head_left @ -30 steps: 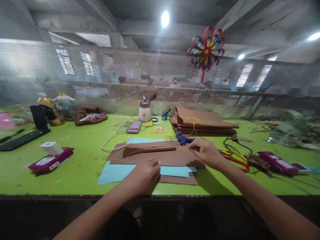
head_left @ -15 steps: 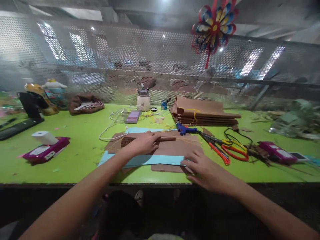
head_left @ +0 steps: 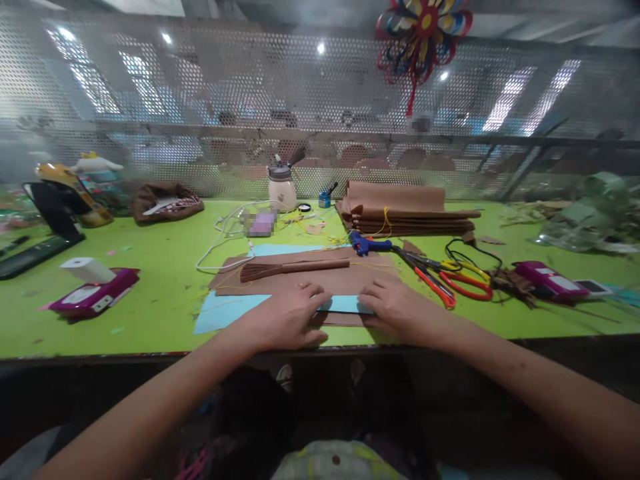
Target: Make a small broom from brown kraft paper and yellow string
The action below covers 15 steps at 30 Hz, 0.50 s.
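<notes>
Near the table's front edge my left hand [head_left: 293,315] rests over the light blue paper [head_left: 235,312], its fingers apart. My right hand [head_left: 395,305] touches the right end of that paper with its fingers spread. Between my hands, a strip of the blue paper lies over a brown paper piece [head_left: 340,320]. Behind it is a larger brown paper sheet [head_left: 310,285]. On that sheet lies a narrow pleated brown paper bundle [head_left: 295,268], fanned a little at its left end; neither hand is on it. My palms hide parts of the papers.
A blue glue gun [head_left: 369,244], scissors [head_left: 467,283] and red-handled pliers [head_left: 435,290] lie to the right. Behind stand a brown paper stack [head_left: 400,207] and a pale bottle [head_left: 282,190]. Purple power strips [head_left: 97,293] flank both sides, with a white cable [head_left: 203,257] at left.
My left hand has left the pleated brown bundle and come back toward me onto the blue paper. My right hand stays at the paper's right end. The view has shifted slightly.
</notes>
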{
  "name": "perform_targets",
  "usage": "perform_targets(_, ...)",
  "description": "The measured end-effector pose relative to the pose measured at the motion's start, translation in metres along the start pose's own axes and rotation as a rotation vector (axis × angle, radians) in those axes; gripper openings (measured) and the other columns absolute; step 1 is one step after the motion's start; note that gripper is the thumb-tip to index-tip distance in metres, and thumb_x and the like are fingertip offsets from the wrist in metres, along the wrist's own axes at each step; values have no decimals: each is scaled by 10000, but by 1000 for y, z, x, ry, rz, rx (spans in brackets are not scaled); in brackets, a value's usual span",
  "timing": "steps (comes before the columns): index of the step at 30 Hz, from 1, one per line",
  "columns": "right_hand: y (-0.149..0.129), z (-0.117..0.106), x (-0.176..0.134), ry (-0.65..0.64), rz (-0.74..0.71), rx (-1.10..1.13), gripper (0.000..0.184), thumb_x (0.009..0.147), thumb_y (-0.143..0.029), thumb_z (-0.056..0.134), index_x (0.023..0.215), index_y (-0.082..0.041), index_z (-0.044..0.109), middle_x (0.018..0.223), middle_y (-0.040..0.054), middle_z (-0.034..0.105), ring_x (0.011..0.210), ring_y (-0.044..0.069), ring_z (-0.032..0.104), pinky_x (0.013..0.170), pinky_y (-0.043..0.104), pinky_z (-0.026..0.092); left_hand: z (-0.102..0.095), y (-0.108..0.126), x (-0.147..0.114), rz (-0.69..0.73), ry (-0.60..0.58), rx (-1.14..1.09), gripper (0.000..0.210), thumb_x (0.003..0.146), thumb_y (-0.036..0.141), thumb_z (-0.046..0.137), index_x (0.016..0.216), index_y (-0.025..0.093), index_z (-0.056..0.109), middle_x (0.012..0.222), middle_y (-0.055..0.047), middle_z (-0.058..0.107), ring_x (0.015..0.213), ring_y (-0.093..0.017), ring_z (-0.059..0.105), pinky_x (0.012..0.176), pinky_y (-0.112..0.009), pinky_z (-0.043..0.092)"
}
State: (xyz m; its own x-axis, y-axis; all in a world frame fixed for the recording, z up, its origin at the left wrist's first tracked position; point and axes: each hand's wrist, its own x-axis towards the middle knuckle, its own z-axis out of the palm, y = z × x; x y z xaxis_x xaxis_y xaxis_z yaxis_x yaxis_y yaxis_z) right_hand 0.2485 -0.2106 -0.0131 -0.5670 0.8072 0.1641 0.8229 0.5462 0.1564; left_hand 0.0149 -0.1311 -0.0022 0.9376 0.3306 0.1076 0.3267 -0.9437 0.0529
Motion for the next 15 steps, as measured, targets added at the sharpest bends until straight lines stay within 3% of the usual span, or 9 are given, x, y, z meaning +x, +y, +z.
perform_targets(4, -12, -9, -2, -78, -63, -125, 140, 815, -152, 528, 910, -114, 624, 845, 119, 613, 826, 247, 526, 723, 362, 374, 4, 3, 2, -35, 3, 28, 313, 822, 310, 488, 1101, 171, 516, 1020, -113, 589, 941, -219, 562, 818, -320, 437)
perform_targets(8, -18, 4, 3, -153, -74, -192, 129, 763, -76, 540, 851, -110, 628, 807, 122, 612, 703, 229, 536, 574, 316, 360, 3, 8, 4, -60, 8, 87, 254, 870, 260, 393, 1066, 166, 525, 915, -102, 597, 823, -200, 569, 727, -305, 447)
perform_targets(11, -18, 14, 3, -112, -19, -169, 127, 780, -75, 515, 828, -119, 624, 804, 118, 610, 708, 227, 536, 547, 301, 346, 2, 12, 2, -82, -9, 121, 269, 859, 260, 407, 1090, 168, 509, 904, -100, 588, 800, -202, 557, 701, -307, 444)
perform_targets(15, -15, 15, -1, 18, 89, -87, 148, 784, -60, 487, 800, -121, 620, 791, 109, 609, 741, 205, 522, 619, 297, 357, 2, 15, 4, -91, 19, 104, 429, 757, 338, 561, 1147, 177, 480, 1038, -114, 557, 934, -243, 533, 798, -356, 444)
